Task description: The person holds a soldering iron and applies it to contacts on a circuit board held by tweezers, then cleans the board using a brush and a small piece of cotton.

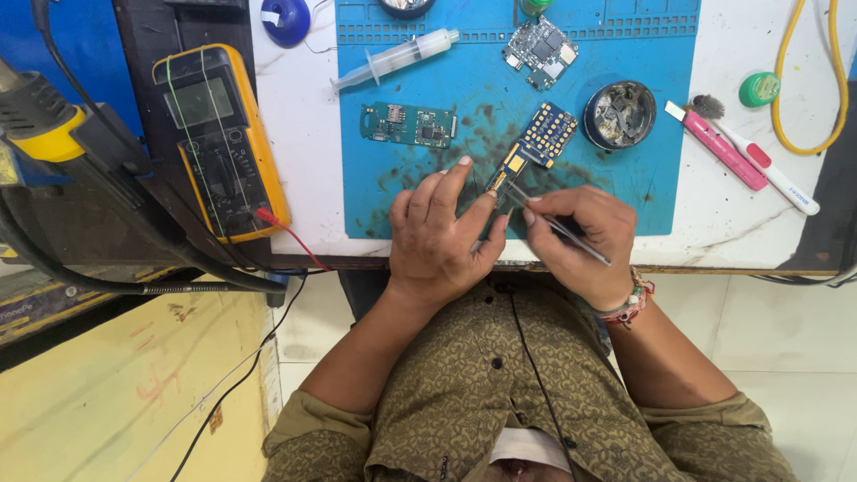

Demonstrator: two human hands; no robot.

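My left hand [439, 230] pinches the near end of a blue circuit board with gold pads [533, 143], which lies on a blue work mat [607, 187]. In my right hand [580, 239] is a pair of metal tweezers [558, 225], tips pointing at the board's near end by my left fingertips. Two other boards lie on the mat: a green one [408, 124] to the left and a grey one [541, 51] at the top.
A yellow multimeter [219, 138] with a red lead sits at left beside a yellow-handled tool [49, 120]. A syringe [393, 59], a round tin of scraps [620, 114], a pink tool [716, 145], a white brush [759, 165] and a yellow cable [808, 80] surround the mat.
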